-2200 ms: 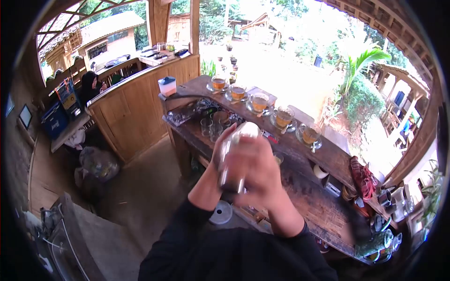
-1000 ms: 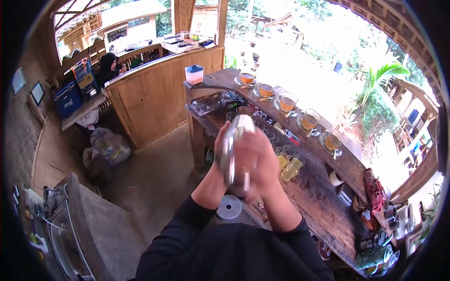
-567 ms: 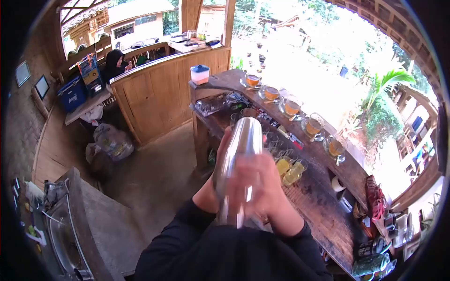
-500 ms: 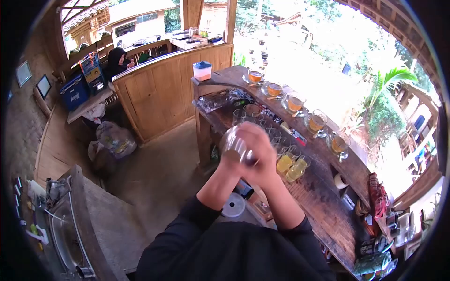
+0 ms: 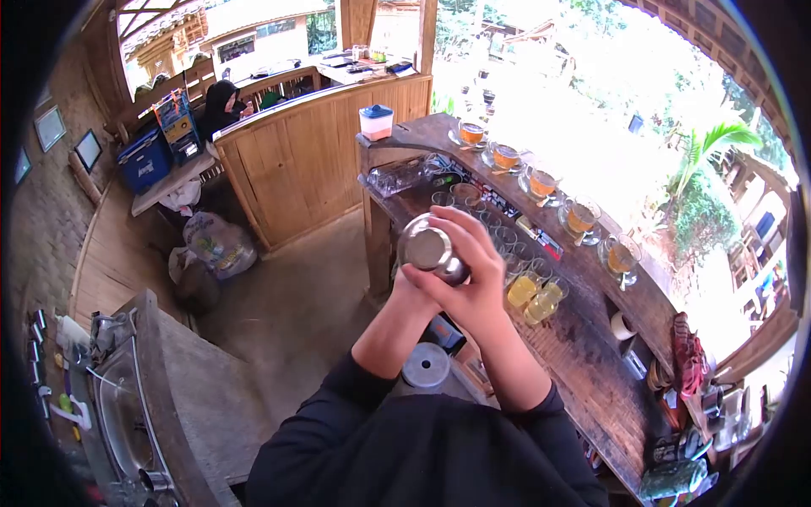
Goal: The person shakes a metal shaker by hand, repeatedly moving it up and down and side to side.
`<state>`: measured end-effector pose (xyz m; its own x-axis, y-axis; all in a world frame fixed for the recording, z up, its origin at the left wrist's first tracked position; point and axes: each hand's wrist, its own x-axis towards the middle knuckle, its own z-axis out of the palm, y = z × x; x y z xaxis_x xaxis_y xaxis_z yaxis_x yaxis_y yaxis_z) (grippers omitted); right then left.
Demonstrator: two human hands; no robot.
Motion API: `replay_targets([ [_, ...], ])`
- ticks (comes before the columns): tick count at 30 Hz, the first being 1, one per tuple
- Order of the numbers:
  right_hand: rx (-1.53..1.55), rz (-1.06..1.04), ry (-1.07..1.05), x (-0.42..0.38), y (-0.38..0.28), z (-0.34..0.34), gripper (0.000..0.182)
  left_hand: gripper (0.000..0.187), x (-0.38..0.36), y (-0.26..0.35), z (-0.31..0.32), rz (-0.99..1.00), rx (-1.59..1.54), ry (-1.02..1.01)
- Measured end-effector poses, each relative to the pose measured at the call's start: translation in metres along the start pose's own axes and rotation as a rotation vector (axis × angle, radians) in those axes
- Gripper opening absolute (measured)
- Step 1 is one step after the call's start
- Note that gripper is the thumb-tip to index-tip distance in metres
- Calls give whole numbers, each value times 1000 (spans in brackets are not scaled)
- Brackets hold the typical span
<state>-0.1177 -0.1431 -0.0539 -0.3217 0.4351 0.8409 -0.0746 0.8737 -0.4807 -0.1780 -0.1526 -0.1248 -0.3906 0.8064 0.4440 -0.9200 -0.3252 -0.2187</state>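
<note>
A shiny metal cocktail shaker (image 5: 427, 248) is held up in front of my chest, one round end toward me. My right hand (image 5: 473, 264) wraps round its right side, fingers over the top and thumb along the lower edge. From below, my left hand (image 5: 411, 291) grips the shaker; its fingers are mostly hidden behind the metal and my right hand. Just beyond, on the wooden counter, stand two glasses with yellow drink (image 5: 524, 291) and several clear glasses (image 5: 504, 237).
Several glass cups of amber drink (image 5: 504, 157) on saucers line the raised ledge (image 5: 583, 275). A blue-lidded tub (image 5: 376, 123) stands at its far end. A sink (image 5: 127, 406) is at the lower left. Another person (image 5: 221, 110) sits behind the wooden partition (image 5: 312, 169).
Blurred half a second ago, the shaker and both hands now appear sharper, with the shaker's end turned more toward me. Both hands keep hold of it. The view has shifted slightly.
</note>
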Motion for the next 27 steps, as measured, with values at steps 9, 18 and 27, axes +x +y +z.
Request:
replay_targets([
  [9,95,-975,-24,-33,-34,-25,24,65,-9,32,66,-402,390,-4],
  [18,29,-833,-189,-22,-64,-40,19,68,-6,61,52,-785,-137,126],
  [27,120,-245,50,-21,8,-12,40,43,3,45,-28,-340,273,40],
])
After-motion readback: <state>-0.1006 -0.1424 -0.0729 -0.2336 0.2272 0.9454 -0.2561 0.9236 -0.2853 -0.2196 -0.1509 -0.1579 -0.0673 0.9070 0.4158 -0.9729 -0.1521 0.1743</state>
